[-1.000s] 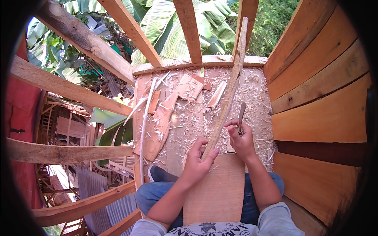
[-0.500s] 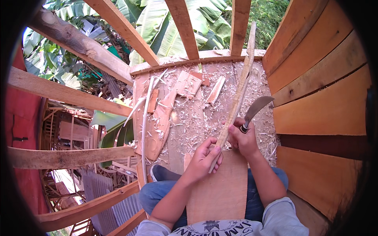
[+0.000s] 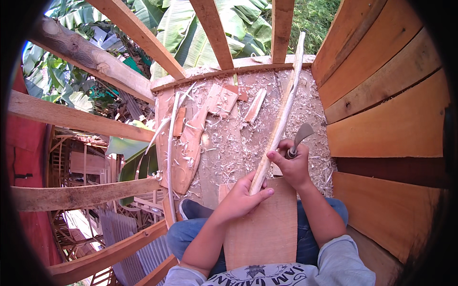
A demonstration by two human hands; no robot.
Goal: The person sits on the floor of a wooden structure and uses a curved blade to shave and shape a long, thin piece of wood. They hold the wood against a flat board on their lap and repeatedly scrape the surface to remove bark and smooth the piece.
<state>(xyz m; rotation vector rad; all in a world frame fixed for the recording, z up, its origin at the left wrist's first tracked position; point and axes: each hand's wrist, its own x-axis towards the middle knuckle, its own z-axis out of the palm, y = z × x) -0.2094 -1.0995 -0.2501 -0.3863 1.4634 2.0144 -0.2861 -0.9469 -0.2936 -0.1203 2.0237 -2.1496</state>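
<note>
Head view: your left hand (image 3: pixel 240 198) has its fingers curled about the near end of a long, pale stick (image 3: pixel 281 117), thumb extended along the near side. Your right hand (image 3: pixel 296 169), farther along to the right, presses its thumb against the stick while its fingers wrap the handle of a curved knife (image 3: pixel 303 133), whose blade points far and right, apart from the stick. The stick slants from your hands toward the far right, its far tip overlapping the railing (image 3: pixel 205 74). Below your hands, a flat board (image 3: pixel 262 233) lies across your lap. Beyond, wood shavings (image 3: pixel 312 107) litter the floor (image 3: pixel 217 164); flat brown pieces (image 3: pixel 191 150) and a slender rod (image 3: pixel 171 143) lie left. Planks (image 3: pixel 386 138) form the right wall; large leaves (image 3: pixel 183 40) fill the far side.
</note>
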